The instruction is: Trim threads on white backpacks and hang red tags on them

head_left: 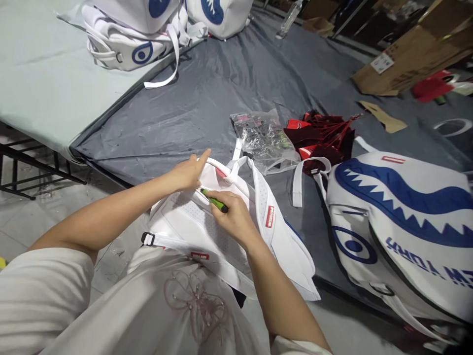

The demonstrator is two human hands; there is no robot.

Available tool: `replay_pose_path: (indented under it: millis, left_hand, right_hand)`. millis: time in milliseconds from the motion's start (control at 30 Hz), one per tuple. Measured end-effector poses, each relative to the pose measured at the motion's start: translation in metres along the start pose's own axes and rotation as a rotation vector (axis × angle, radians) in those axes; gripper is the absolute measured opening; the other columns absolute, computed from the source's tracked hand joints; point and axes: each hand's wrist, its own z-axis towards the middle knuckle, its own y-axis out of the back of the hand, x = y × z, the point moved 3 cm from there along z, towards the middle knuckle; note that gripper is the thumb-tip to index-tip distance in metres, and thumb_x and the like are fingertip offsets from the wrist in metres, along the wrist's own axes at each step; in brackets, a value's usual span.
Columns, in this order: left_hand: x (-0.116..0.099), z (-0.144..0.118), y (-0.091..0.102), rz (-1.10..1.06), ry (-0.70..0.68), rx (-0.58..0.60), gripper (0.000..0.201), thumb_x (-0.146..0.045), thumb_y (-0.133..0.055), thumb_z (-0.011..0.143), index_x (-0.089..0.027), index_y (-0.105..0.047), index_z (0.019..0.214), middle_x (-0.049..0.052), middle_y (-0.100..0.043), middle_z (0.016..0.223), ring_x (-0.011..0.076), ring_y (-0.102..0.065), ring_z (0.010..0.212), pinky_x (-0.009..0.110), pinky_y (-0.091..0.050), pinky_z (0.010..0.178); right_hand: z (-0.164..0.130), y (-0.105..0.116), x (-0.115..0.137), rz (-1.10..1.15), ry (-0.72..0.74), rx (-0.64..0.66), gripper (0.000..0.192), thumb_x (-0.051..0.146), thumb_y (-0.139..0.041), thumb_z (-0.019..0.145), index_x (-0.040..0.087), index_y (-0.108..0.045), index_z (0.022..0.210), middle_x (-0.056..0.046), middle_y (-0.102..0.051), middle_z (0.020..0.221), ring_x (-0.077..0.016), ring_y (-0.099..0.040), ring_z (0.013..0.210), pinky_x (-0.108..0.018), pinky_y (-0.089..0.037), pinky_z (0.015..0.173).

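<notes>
My left hand [188, 172] pinches the top edge of the white bag [207, 227] near me on the gray sheet [207, 98]; my right hand [232, 217] grips 1 green tool [214, 201]; I think I'm trimming, so next I must aim its tip carefully.

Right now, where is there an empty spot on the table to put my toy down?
The grey cover lies bare between the white bags at the top and the white backpack under the left hand and right hand. The pale green tabletop at far left is bare too. It's crowded by the plastic packet, red tags and shark-face bag.
</notes>
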Motion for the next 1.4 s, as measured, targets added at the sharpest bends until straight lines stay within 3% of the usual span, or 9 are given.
replay_pose_path:
  millis: [100, 233, 400, 533, 667, 767, 833, 1267, 1400]
  left_hand:
    - [0.0, -0.001, 0.001, -0.005, 0.006, 0.004, 0.105, -0.019, -0.071, 0.082, -0.019, 0.0, 0.158, 0.021, -0.047, 0.138, 0.0314, -0.064, 0.115, 0.032, -0.049, 0.088]
    - [-0.001, -0.001, 0.0, -0.007, 0.003, 0.005, 0.104, -0.02, -0.07, 0.082, -0.019, 0.001, 0.158, 0.022, -0.046, 0.139, 0.0324, -0.063, 0.116, 0.034, -0.049, 0.088]
    - [0.0, -0.001, -0.001, 0.009, 0.013, -0.003, 0.103, -0.02, -0.07, 0.083, -0.019, 0.0, 0.158, 0.022, -0.047, 0.138, 0.0332, -0.062, 0.117, 0.034, -0.049, 0.089]
    - [0.001, -0.001, -0.002, 0.001, -0.008, -0.018, 0.101, -0.021, -0.068, 0.083, -0.02, 0.0, 0.158, 0.022, -0.047, 0.138, 0.0316, -0.064, 0.116, 0.033, -0.049, 0.088]
    - [0.002, 0.001, -0.004, 0.022, -0.004, -0.018, 0.102, -0.022, -0.069, 0.083, -0.019, 0.0, 0.158, 0.023, -0.047, 0.138, 0.0324, -0.063, 0.117, 0.033, -0.049, 0.088]
    - [0.003, 0.001, -0.005, 0.029, -0.001, -0.027, 0.103, -0.021, -0.069, 0.082, -0.018, 0.001, 0.158, 0.024, -0.046, 0.138, 0.034, -0.063, 0.118, 0.034, -0.049, 0.089]
    - [0.002, 0.001, -0.005, 0.018, -0.005, -0.03, 0.102, -0.022, -0.069, 0.083, -0.019, 0.001, 0.158, 0.024, -0.046, 0.139, 0.0344, -0.063, 0.118, 0.035, -0.049, 0.089]
    - [0.007, 0.005, -0.012, -0.029, -0.002, -0.058, 0.102, -0.017, -0.068, 0.079, -0.018, -0.004, 0.158, 0.023, -0.049, 0.138, 0.0325, -0.064, 0.117, 0.033, -0.049, 0.09]
    - [0.009, 0.007, -0.013, -0.053, -0.005, -0.066, 0.103, -0.018, -0.068, 0.08, -0.019, -0.002, 0.159, 0.024, -0.044, 0.144, 0.0331, -0.063, 0.12, 0.035, -0.049, 0.092]
  right_hand:
    - [-0.002, 0.002, 0.004, -0.021, -0.023, 0.017, 0.038, 0.012, -0.055, 0.082, 0.023, -0.073, 0.113, -0.005, -0.076, 0.109, -0.0214, -0.07, 0.1, -0.035, -0.052, 0.092]
    - [-0.006, 0.003, 0.011, -0.254, -0.117, 0.029, 0.037, 0.013, -0.056, 0.082, 0.022, -0.074, 0.113, -0.009, -0.077, 0.101, -0.0262, -0.07, 0.095, -0.04, -0.051, 0.089]
    - [-0.006, -0.001, 0.007, -0.06, -0.063, -0.006, 0.038, 0.013, -0.055, 0.082, 0.02, -0.073, 0.116, -0.007, -0.075, 0.113, -0.0232, -0.07, 0.101, -0.038, -0.051, 0.093]
    - [-0.008, -0.004, -0.002, 0.009, -0.107, -0.011, 0.037, 0.017, -0.056, 0.083, 0.022, -0.074, 0.115, -0.006, -0.078, 0.104, -0.0204, -0.071, 0.086, -0.035, -0.053, 0.086]
    - [-0.007, -0.009, -0.001, 0.025, -0.097, -0.082, 0.037, 0.016, -0.057, 0.081, 0.021, -0.074, 0.114, -0.006, -0.077, 0.106, -0.0218, -0.071, 0.093, -0.036, -0.052, 0.088]
    - [-0.005, -0.011, 0.0, 0.105, -0.097, -0.039, 0.037, 0.017, -0.056, 0.081, 0.021, -0.074, 0.113, -0.004, -0.078, 0.096, -0.0185, -0.07, 0.08, -0.032, -0.053, 0.08]
    - [-0.006, -0.009, -0.001, 0.085, -0.123, -0.033, 0.037, 0.019, -0.056, 0.082, 0.021, -0.075, 0.113, -0.004, -0.078, 0.091, -0.0178, -0.069, 0.074, -0.031, -0.052, 0.077]
    - [0.002, -0.013, 0.002, 0.031, -0.051, -0.093, 0.037, 0.011, -0.06, 0.078, 0.024, -0.077, 0.108, -0.005, -0.079, 0.097, -0.0201, -0.072, 0.085, -0.028, -0.05, 0.08]
    - [0.003, -0.008, 0.009, -0.135, -0.058, 0.006, 0.035, 0.012, -0.06, 0.081, 0.025, -0.076, 0.109, -0.005, -0.079, 0.092, -0.0215, -0.072, 0.085, -0.031, -0.046, 0.084]
